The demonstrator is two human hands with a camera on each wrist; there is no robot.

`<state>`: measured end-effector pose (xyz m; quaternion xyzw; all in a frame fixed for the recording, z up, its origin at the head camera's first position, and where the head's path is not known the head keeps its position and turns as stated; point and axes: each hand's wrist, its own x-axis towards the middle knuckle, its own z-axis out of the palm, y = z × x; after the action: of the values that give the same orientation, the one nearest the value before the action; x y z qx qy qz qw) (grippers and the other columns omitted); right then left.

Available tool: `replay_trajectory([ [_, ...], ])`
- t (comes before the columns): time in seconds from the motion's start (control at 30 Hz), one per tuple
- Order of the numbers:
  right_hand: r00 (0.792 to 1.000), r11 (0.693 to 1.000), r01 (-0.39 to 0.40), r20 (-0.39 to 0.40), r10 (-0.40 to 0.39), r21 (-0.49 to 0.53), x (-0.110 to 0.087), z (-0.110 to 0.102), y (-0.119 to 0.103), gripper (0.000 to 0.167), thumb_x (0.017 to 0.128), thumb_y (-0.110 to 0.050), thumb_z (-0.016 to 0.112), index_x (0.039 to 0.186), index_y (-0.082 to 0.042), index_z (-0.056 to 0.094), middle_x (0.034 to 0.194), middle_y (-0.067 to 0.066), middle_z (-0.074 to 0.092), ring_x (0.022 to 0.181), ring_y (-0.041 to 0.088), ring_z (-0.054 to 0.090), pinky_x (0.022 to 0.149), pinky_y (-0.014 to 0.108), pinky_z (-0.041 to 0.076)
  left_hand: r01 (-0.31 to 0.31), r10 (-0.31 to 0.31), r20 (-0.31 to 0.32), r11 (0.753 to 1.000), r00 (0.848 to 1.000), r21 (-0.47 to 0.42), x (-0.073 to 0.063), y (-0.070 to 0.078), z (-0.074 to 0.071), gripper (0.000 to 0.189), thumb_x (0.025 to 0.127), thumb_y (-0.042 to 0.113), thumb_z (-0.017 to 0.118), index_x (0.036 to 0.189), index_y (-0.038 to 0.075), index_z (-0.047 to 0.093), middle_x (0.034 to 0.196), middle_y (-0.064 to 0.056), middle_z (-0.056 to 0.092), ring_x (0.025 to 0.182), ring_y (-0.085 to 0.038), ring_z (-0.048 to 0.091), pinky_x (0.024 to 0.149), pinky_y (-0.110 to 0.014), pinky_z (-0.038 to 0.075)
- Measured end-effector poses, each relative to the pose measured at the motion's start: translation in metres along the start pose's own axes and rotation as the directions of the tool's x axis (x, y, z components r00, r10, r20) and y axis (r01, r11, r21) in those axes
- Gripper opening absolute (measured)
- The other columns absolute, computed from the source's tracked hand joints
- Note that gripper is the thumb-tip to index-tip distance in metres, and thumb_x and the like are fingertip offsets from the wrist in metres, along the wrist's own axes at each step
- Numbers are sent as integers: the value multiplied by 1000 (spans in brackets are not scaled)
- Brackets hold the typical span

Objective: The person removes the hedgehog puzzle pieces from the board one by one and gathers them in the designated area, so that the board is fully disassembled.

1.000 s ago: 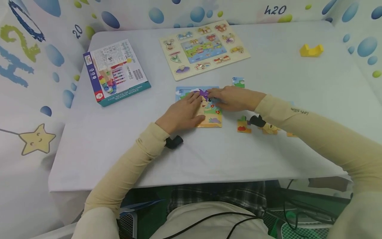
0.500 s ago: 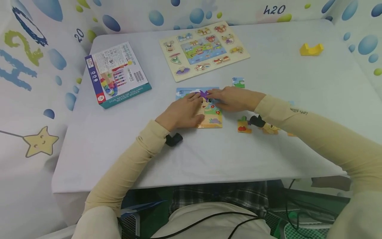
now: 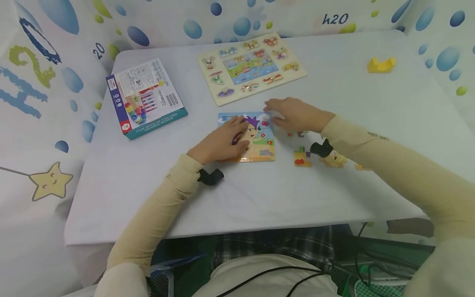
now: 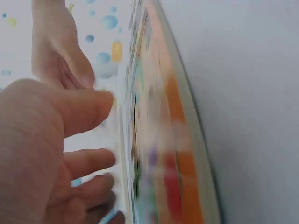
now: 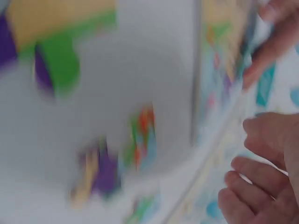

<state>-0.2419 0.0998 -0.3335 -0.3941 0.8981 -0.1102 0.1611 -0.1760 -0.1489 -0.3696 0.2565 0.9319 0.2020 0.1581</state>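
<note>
A picture jigsaw puzzle (image 3: 261,144) lies flat on the table, showing a purple-haired cartoon figure against blue, green and orange. Over its left part lies my left hand (image 3: 222,142), fingers extended and hiding that side of the picture. My right hand (image 3: 300,114) is just beyond the upper right corner, fingers loosely bent and nothing visible in them. The left wrist view shows the jigsaw's edge (image 4: 180,140) close up, beside the left hand (image 4: 42,140). In the blurred right wrist view, the right hand (image 5: 266,172) has bare fingertips, apart from the jigsaw (image 5: 217,60).
Loose jigsaw pieces (image 3: 302,159) lie to the right, some under the right forearm; one carries yellow (image 3: 335,159). Behind stand a wooden peg puzzle (image 3: 211,88), a bead-set box (image 3: 156,119) and a yellow notched block (image 3: 381,66). The table's front edge is near my body.
My right hand has come off the jigsaw's upper right part, moving slightly up and right. The left hand has shifted slightly left. A small blue-green piece is now hidden behind the right hand.
</note>
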Motion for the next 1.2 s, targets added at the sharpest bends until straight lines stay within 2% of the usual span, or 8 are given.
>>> replay_trajectory([
  [0.1,992,996,-88,-87,90,21,-10,-12,20,37,97,-9,57,131,3,56,138,22,54,125,39,52,109,52,38,26,-27,-46,999,999,-34,-4,-11,-7,66,100,38,49,153,4,29,164,-14,11,152,-27,4,123,-45,12],
  [0.17,986,991,-135,-95,136,8,-14,-16,32,34,96,-8,59,127,3,60,132,22,59,122,39,53,107,52,39,69,-71,-53,997,996,-40,-8,-21,-11,67,99,38,52,153,5,29,164,-12,12,152,-26,6,122,-45,12],
  [0.33,982,982,-184,36,185,-37,-12,-12,52,45,94,-17,64,133,5,55,139,26,50,131,43,43,112,55,32,139,-136,66,989,988,-42,-20,-46,-20,84,92,45,62,156,9,21,165,-10,10,152,-31,5,122,-49,11],
  [0.47,978,981,-189,87,192,-41,-11,-6,61,57,91,-24,70,136,6,51,142,29,46,134,45,39,114,55,29,122,-114,133,991,985,-58,-24,-56,-23,103,83,47,74,158,11,13,166,-7,3,152,-31,-3,122,-50,4],
  [0.7,988,988,-156,2,156,3,-9,-4,69,56,87,-24,75,131,6,56,133,26,56,126,41,50,111,52,35,94,-91,113,995,989,-25,-27,-55,-24,107,80,45,78,156,6,14,165,-9,1,150,-30,-14,121,-46,-9],
  [0.87,990,990,-141,-12,141,23,-2,-4,65,64,85,-25,75,134,9,52,131,26,58,125,40,50,112,53,33,86,-84,82,996,993,-21,-30,-54,-16,107,81,50,75,157,7,13,165,-8,0,150,-28,-16,121,-47,-10],
  [1.0,990,992,-126,-61,127,18,3,-4,58,63,84,-27,76,132,8,54,124,24,61,116,37,54,106,51,39,82,-81,81,997,993,-13,-27,-50,-9,108,81,56,72,157,10,10,165,-5,-1,150,-25,-16,121,-45,-10],
  [1.2,998,999,-27,-52,28,28,29,-2,9,55,84,-32,77,126,0,62,121,15,62,111,30,57,101,47,44,88,-87,71,996,994,-7,-25,-47,-8,106,82,57,70,158,13,9,165,-1,-1,151,-22,-15,122,-43,-10],
])
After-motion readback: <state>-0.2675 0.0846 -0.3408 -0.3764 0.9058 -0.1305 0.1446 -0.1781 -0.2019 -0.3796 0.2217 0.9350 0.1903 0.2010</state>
